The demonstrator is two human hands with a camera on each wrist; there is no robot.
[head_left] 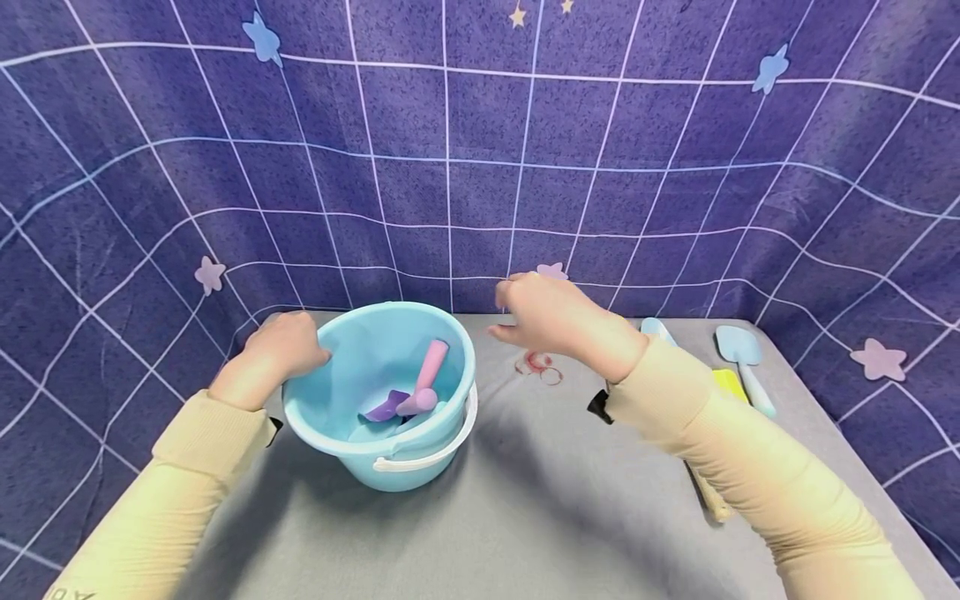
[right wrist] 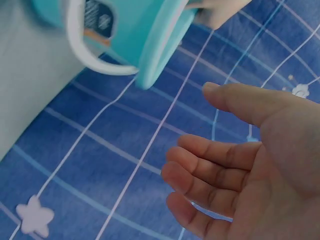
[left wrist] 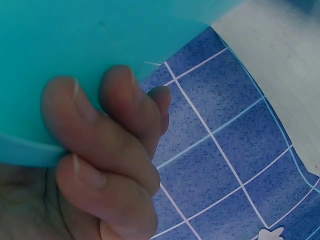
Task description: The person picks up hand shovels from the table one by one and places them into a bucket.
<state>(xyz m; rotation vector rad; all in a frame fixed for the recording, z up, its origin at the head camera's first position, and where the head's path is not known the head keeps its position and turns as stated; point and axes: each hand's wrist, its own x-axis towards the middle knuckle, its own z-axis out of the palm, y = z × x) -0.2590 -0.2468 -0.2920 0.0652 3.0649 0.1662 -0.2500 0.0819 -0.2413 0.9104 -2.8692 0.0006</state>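
Observation:
A light blue bucket (head_left: pixel 307 417) stands tilted on the grey table, its white handle (head_left: pixel 431 458) hanging at the front right. My left hand (head_left: pixel 281 346) grips the rim on its left side; in the left wrist view the fingers (left wrist: pixel 100 115) curl against the blue wall. Inside the bucket lie a pink toy (head_left: pixel 431 367) with a rounded end and a purple piece (head_left: pixel 386 406). To the right of the bucket my right hand (head_left: pixel 551 317) hovers with nothing in it. The right wrist view shows its fingers (right wrist: pixel 210 175) loosely bent and apart from the thumb.
On the right of the table (head_left: pixel 555 533) lie a light blue shovel (head_left: pixel 742 350), a yellow piece (head_left: pixel 727 382) and a wooden-looking handle (head_left: pixel 708 496), partly behind my right sleeve. Red ring marks (head_left: pixel 536 362) show on the tabletop. Purple grid-patterned cloth (head_left: pixel 480 192) rises behind and at the sides.

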